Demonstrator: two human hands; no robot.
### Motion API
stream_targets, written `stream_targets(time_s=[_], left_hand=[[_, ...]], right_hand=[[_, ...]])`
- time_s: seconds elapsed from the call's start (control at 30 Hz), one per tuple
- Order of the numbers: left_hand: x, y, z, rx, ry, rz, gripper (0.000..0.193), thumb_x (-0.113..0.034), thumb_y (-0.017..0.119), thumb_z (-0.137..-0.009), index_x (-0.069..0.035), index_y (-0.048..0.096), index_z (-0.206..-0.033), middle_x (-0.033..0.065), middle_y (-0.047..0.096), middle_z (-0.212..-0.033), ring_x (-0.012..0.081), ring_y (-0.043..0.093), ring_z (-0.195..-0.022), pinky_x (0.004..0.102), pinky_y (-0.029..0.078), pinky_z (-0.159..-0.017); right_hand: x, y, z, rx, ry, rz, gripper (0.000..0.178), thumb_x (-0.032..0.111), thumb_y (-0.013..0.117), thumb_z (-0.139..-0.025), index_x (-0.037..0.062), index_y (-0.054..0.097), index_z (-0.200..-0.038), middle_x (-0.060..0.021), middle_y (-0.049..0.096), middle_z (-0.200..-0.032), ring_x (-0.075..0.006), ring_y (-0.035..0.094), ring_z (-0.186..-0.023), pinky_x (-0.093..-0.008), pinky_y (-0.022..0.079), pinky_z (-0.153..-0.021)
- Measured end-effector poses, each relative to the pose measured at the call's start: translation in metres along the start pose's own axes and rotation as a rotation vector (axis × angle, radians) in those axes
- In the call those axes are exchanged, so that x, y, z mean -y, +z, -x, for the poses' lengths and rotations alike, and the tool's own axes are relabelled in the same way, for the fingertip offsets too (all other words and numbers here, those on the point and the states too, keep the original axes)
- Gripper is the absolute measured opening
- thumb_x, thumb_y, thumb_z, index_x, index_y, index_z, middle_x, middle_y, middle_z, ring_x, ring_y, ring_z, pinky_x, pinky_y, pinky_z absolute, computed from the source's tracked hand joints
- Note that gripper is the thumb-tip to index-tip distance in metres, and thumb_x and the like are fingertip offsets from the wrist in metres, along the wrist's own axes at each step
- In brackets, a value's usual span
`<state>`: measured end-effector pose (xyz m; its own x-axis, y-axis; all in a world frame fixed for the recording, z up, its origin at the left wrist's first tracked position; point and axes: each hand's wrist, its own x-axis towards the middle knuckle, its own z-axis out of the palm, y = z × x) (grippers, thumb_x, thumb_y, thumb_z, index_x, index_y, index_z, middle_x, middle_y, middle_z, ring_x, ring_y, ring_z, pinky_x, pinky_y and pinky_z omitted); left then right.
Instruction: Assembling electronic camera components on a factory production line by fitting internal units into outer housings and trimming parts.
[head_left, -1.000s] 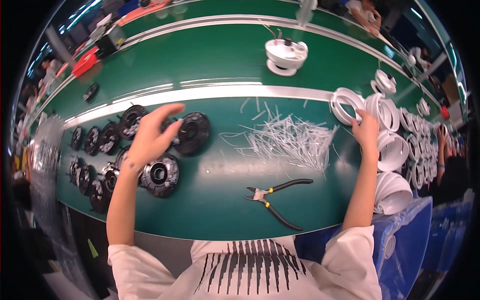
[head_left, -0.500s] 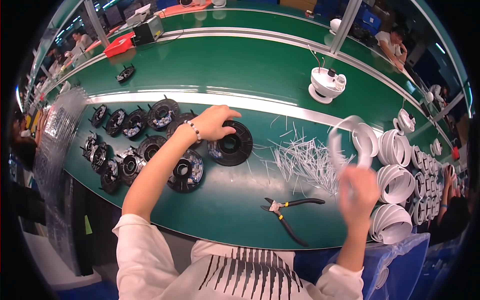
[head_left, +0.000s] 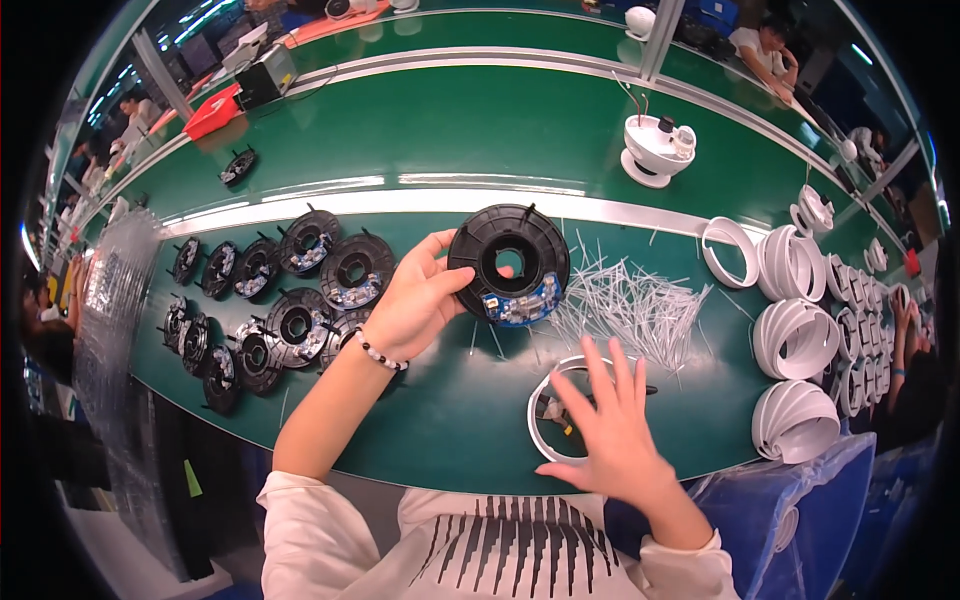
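My left hand (head_left: 425,295) grips a round black plastic base (head_left: 490,225) by its left edge, raised over the table. It has a hole in the middle and a blue circuit board (head_left: 525,305) along its near side. At the front of the table, a white plastic ring (head_left: 537,420) lies over a pair of cutting pliers (head_left: 556,410), which are partly hidden. My right hand (head_left: 617,425) is spread above the ring's right side, fingers apart; whether it touches the ring I cannot tell. Beyond it lies a heap of thin white strips (head_left: 640,310).
Several more black bases with circuit boards (head_left: 298,315) cover the table's left part. Stacks of white rings (head_left: 795,337) line its right end, with a loose ring (head_left: 730,252) beside them. A white round housing with wires (head_left: 658,150) stands on the green conveyor (head_left: 480,120) behind.
My left hand has picked up the black base and brought it right, tilted up. The right hand has moved left and down, and its white ring now lies over the pliers.
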<state>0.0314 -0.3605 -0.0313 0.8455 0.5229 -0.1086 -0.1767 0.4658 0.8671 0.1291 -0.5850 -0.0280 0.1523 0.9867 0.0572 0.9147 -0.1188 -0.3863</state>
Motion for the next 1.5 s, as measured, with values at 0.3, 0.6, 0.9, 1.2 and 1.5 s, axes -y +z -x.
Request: stream_targets(time_s=[0.3, 0.6, 0.9, 1.2, 1.5], left_hand=[[0.016, 0.018, -0.009, 0.042, 0.122, 0.121, 0.048, 0.012, 0.039, -0.070, 0.000, 0.034, -0.117, 0.0106, 0.048, -0.111, 0.0192, 0.048, -0.103, 0.0335, 0.043, -0.087], [0.084, 0.048, 0.005, 0.143, 0.017, 0.072, 0.063, 0.013, 0.047, -0.067, -0.005, 0.027, -0.124, 0.0057, 0.041, -0.117, 0.0148, 0.041, -0.108, 0.0285, 0.034, -0.091], [0.032, 0.032, -0.008, 0.375, -0.496, 0.505, 0.082, -0.068, 0.024, -0.075, -0.005, 0.029, -0.127, 0.0139, 0.038, -0.125, 0.0278, 0.037, -0.114, 0.0416, 0.027, -0.097], [0.046, 0.033, -0.019, 0.227, -0.453, 0.481, 0.043, -0.038, 0.038, -0.083, -0.006, 0.048, -0.110, 0.0099, 0.053, -0.106, 0.0233, 0.052, -0.096, 0.0372, 0.041, -0.084], [0.058, 0.037, -0.009, 0.078, -0.241, 0.385, 0.042, -0.034, 0.032, -0.086, -0.003, 0.050, -0.107, 0.0115, 0.054, -0.103, 0.0223, 0.053, -0.093, 0.0349, 0.043, -0.084]], right_hand=[[-0.034, -0.003, -0.014, -0.239, -0.105, -0.312, 0.099, 0.039, 0.077, -0.045, 0.0029, 0.031, -0.125, -0.0219, 0.030, -0.126, -0.0369, 0.032, -0.116, -0.0444, 0.025, -0.096], [-0.039, 0.024, -0.065, -0.609, 0.171, -1.071, 0.102, 0.019, 0.077, -0.055, -0.0035, 0.011, -0.129, -0.0233, 0.020, -0.131, -0.0282, 0.021, -0.123, -0.0357, 0.022, -0.099], [-0.040, 0.028, -0.064, -0.559, 0.007, -0.959, 0.119, 0.019, 0.081, -0.047, 0.0044, 0.000, -0.132, -0.0207, 0.014, -0.135, -0.0278, 0.030, -0.119, -0.0374, 0.031, -0.095], [-0.044, 0.024, -0.061, -0.566, 0.060, -0.943, 0.112, 0.024, 0.082, -0.045, -0.0075, 0.013, -0.128, -0.0248, 0.029, -0.126, -0.0292, 0.034, -0.116, -0.0357, 0.029, -0.096], [-0.020, 0.023, -0.058, -0.633, -0.016, -0.608, 0.108, 0.026, 0.082, -0.046, -0.0068, 0.018, -0.127, -0.0190, 0.033, -0.124, -0.0262, 0.039, -0.112, -0.0351, 0.033, -0.093]])
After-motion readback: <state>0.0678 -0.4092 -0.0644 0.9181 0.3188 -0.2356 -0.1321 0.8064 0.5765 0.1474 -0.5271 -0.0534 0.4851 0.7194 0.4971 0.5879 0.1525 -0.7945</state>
